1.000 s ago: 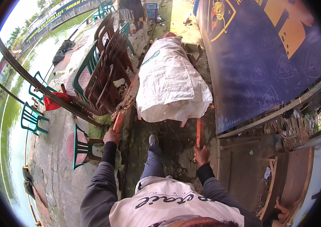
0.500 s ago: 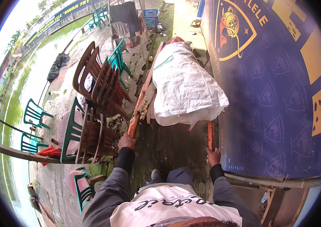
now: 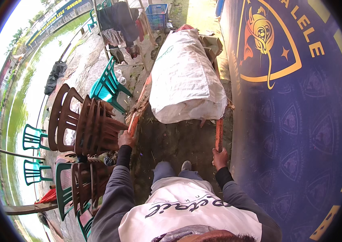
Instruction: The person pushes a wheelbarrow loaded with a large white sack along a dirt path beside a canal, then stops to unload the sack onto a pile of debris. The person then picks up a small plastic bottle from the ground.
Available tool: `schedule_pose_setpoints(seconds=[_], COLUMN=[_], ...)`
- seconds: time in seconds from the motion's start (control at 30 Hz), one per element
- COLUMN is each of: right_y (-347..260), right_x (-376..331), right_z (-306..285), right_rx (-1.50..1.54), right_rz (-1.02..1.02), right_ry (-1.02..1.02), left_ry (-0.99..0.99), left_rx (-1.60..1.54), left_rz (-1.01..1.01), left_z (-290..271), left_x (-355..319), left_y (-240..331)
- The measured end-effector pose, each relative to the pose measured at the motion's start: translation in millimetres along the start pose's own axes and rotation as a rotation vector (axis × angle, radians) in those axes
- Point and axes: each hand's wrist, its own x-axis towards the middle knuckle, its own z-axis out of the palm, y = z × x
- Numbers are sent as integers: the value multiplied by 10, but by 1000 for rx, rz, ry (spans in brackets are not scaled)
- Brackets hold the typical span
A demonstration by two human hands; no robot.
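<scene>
A large white woven sack (image 3: 187, 76) lies on a cart ahead of me. Two rusty orange handles run back from it. My left hand (image 3: 126, 139) grips the left handle (image 3: 133, 123). Gripping the right handle (image 3: 219, 133) is my right hand (image 3: 219, 158). Both arms wear dark grey sleeves. One of my feet in a light shoe (image 3: 186, 165) shows between the handles on muddy ground.
A stack of brown plastic chairs (image 3: 86, 125) stands close on my left, with green chairs (image 3: 108, 84) beyond and below it. A tall blue banner wall (image 3: 296, 105) runs along my right. Clothes hang on a rack (image 3: 118, 20) ahead, near a blue crate (image 3: 158, 10). A green pond (image 3: 21, 105) lies far left.
I have pushed the cart forward along the path. The brown chair stack has slid back beside my left arm, and the clothes rack and blue crate have come closer.
</scene>
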Motion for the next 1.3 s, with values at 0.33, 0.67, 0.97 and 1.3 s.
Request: schedule_pose_setpoints(seconds=[0.33, 0.67, 0.97, 1.3], right_y=[-1401, -3164, -5041, -6773], right_x=[1830, 3672, 5827, 7967], right_z=[202, 643, 887, 1525], right_rx=[18, 32, 99, 63], right_rz=[-25, 17, -14, -60], right_ry=[-33, -16, -57, -45], left_ry=[39, -10, 40, 21], left_rx=[-51, -76, -26, 10], left_rz=[-35, -21, 64, 32], left_z=[-370, -1193, -1600, -2239], left_x=[1355, 3350, 5404, 7627], left_y=[1662, 3390, 5242, 7076])
